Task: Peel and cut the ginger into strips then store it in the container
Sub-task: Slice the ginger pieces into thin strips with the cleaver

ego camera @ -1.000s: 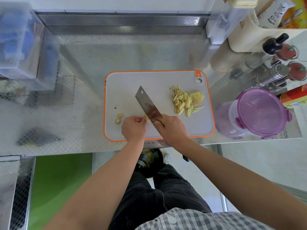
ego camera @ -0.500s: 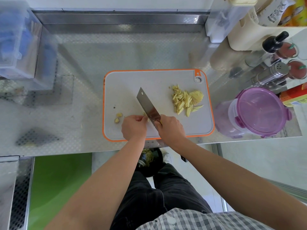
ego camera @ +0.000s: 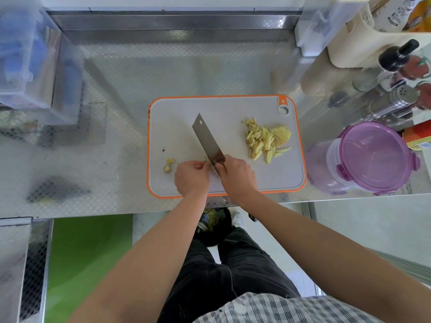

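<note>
We are mid-cut: our right hand (ego camera: 238, 174) grips the knife (ego camera: 207, 141), and our left hand (ego camera: 192, 177) pinches a small ginger piece (ego camera: 206, 159) against its blade on the board (ego camera: 224, 108). Next, we likely sweep the strips (ego camera: 265, 141) into the lidded container (ego camera: 373, 157), right of the board.

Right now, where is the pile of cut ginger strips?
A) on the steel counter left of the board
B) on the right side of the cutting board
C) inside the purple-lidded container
B: the ginger strips lie heaped on the cutting board, right of the cleaver, outside the purple-lidded container.
</note>
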### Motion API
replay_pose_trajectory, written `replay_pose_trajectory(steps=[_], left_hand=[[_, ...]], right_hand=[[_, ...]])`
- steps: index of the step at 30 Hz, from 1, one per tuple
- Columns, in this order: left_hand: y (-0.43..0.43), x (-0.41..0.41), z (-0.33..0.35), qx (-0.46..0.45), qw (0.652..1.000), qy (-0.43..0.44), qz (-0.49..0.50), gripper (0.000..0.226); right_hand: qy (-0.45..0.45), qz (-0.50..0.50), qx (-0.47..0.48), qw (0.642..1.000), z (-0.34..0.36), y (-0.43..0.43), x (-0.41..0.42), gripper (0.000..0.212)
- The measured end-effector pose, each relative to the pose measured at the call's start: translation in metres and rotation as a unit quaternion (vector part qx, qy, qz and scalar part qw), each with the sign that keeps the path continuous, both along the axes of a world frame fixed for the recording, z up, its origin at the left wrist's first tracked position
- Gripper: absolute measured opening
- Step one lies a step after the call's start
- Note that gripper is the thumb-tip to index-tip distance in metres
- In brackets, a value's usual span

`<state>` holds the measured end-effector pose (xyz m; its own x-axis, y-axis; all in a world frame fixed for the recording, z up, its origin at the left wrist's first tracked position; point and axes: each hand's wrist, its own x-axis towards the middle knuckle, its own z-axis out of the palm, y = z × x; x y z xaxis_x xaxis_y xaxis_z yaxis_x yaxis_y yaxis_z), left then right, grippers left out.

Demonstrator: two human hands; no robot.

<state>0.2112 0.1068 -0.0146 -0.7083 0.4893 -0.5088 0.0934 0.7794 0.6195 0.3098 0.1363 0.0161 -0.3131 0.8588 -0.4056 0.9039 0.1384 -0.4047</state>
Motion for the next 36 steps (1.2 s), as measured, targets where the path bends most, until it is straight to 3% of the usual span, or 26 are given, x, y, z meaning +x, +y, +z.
replay_pose_trajectory(steps=[20,27,31,36], left_hand=[[-0.002,0.001,-0.004,0.022,1.0,0.007,0.0,0.013],[-0.003,-0.001,-0.006,0.028,0.999,0.009,-0.018,0.015],[-0.006,-0.005,-0.011,0.031,0.999,-0.003,-0.022,0.018],[-0.012,-0.014,0.0,0.019,0.996,0.069,-0.058,0.021]], right_hand=[[-0.034,0.029,-0.012,0.999,0.0,-0.003,-0.003,0.025],[0.064,-0.061,-0.002,0.996,-0.002,0.006,0.005,0.029],[0.063,-0.025,-0.005,0.998,0.005,0.007,0.012,0.03],[0.053,0.014,-0.046,0.997,0.002,-0.007,0.005,0.025]])
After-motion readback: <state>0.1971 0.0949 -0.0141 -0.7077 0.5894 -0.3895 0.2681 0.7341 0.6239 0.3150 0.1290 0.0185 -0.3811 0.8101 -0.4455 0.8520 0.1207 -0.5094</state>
